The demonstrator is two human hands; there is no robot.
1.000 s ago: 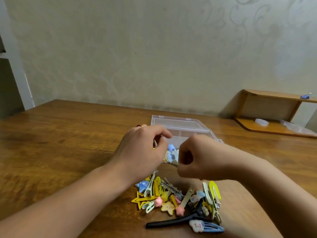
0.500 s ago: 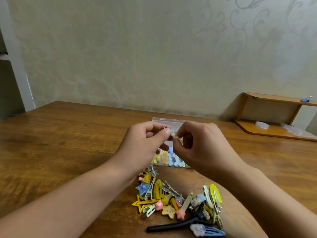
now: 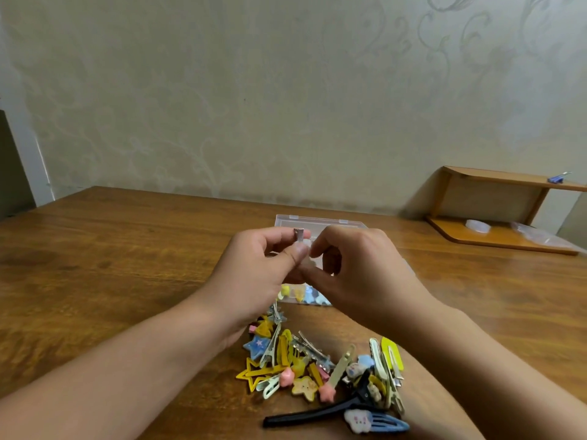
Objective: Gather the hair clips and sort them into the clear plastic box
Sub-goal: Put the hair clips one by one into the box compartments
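A pile of colourful hair clips (image 3: 320, 369) lies on the wooden table (image 3: 111, 265) in front of me, with a long black clip (image 3: 314, 414) at its near edge. Behind my hands stands the clear plastic box (image 3: 317, 222), with several small clips showing in its near part. My left hand (image 3: 260, 271) pinches a small metal hair clip (image 3: 298, 235) between thumb and forefinger above the box. My right hand (image 3: 355, 268) meets it, its fingertips pinching the same clip's lower end. My hands hide most of the box.
A low wooden shelf (image 3: 502, 211) stands at the table's far right against the wall, holding a small white object and a plastic bag. A blue clip lies on its top board. The wall runs along the table's far edge.
Both hands have risen from over the box and come together. They now hold a small metal clip between them, higher than half a second ago.
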